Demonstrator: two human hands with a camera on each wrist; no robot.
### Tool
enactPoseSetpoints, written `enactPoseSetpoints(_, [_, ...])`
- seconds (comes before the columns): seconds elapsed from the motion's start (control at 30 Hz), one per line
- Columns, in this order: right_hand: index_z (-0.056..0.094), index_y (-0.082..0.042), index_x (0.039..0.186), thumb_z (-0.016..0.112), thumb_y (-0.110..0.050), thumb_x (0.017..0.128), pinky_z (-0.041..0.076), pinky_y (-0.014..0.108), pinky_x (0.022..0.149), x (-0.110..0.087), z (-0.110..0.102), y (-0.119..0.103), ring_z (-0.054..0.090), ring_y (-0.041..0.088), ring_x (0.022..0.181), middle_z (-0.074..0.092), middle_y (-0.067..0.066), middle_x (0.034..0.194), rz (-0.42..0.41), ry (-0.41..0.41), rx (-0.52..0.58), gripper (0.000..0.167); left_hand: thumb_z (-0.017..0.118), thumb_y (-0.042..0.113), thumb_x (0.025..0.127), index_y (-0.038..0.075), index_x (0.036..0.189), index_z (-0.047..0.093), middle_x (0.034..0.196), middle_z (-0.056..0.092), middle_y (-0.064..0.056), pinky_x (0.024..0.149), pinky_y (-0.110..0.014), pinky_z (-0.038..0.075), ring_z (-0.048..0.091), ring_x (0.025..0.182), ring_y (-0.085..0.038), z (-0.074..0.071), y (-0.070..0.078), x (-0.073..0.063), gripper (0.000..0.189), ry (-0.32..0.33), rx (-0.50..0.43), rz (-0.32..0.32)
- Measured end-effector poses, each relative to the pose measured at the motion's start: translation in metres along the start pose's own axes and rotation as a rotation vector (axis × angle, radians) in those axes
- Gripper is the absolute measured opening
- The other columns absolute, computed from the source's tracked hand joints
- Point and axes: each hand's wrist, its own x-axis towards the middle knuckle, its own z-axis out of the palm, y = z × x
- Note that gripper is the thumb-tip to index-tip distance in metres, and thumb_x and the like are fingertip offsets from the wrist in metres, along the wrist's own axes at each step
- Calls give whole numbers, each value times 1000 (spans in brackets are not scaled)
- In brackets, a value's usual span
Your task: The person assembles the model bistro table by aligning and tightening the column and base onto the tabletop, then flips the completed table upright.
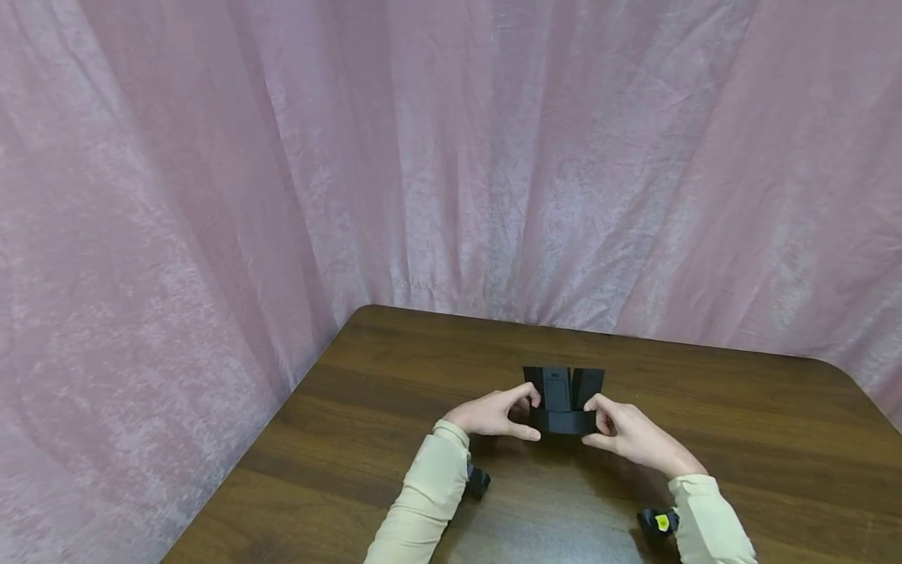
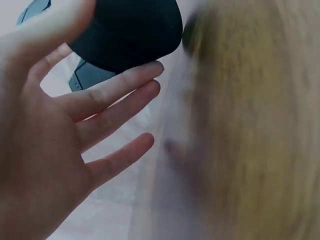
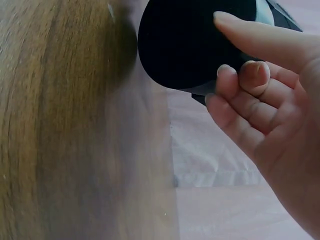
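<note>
A black stand-like object (image 1: 562,422) rests upright on the wooden table, with a curved band across its front and flat panels rising behind, a gap between two of them. My left hand (image 1: 496,412) holds its left end between thumb and fingers. At the opposite end, my right hand (image 1: 630,431) grips it the same way. In the left wrist view, the rounded black side (image 2: 132,32) lies against my fingers, the lower ones stretched out. The right wrist view shows my thumb over the dark rounded end (image 3: 185,45), other fingers curled beside it.
The brown wooden table (image 1: 395,376) has rounded far corners. Pink velvet curtain (image 1: 451,157) hangs behind it and along its left side. Small black cameras sit at the left wrist (image 1: 477,482) and the right wrist (image 1: 657,522), below cream sleeves.
</note>
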Motion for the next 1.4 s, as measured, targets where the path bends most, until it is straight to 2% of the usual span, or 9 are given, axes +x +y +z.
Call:
enactPoseSetpoints(0.17, [56,-9,104,74,-19,85,35,19,57,2,2,-1,35,-5,58,40,-12,69,6,96,-35,28,69,34,90,22,114,44,110,66,-1,88,-24,47,62,106,-9,0,2,0,36,35,-18,11])
enactPoseSetpoints(0.33, [62,-11,103,76,-21,83,43,21,61,1,3,2,46,2,69,46,-8,82,-33,200,-72,26,64,44,91,22,120,51,99,69,7,80,-22,48,63,92,-3,-4,7,-1,39,126,134,23])
enactPoseSetpoints(0.47, [63,-11,107,75,-23,85,44,22,61,-2,1,2,49,6,75,52,-4,91,-9,234,-67,27,62,49,90,26,119,54,93,61,13,73,-19,45,57,83,-1,-7,11,0,38,194,196,42])
enactPoseSetpoints(0.6, [61,-13,114,70,-29,89,43,24,64,-2,-1,-2,49,1,76,56,-8,88,69,250,-86,31,64,48,90,26,118,57,99,56,11,73,-19,44,55,88,-5,-9,14,0,37,279,149,71])
enactPoseSetpoints(0.7, [60,-15,116,67,-31,92,43,27,68,-1,-2,-7,50,0,81,57,-10,90,105,258,-102,30,65,45,90,25,117,60,101,61,11,77,-20,46,56,91,-6,-10,16,0,34,330,86,92])
enactPoseSetpoints(0.9, [60,-14,120,59,-32,97,44,27,69,1,-4,-15,49,2,82,59,-8,94,134,268,-111,29,62,41,94,26,121,60,95,67,9,71,-19,45,54,80,-1,-10,15,2,32,390,9,135])
enactPoseSetpoints(1.03, [55,-15,130,52,-33,101,43,24,64,1,-6,-18,49,2,77,60,-5,95,144,243,-83,34,60,40,96,27,125,58,89,68,7,61,-19,43,52,68,-3,-9,18,2,32,402,-24,163])
enactPoseSetpoints(1.2, [46,-22,138,47,-33,103,45,28,65,2,-6,-20,56,7,79,63,-2,97,143,212,-45,37,56,38,98,25,130,55,79,66,-6,57,-20,40,48,60,-9,-9,21,1,34,378,-62,165])
enactPoseSetpoints(1.4, [42,-31,143,41,-33,105,51,48,82,2,-6,-18,65,27,106,66,8,123,135,188,-12,38,53,40,99,29,132,54,75,61,-7,58,-21,39,45,60,-7,-7,20,1,34,352,-98,136])
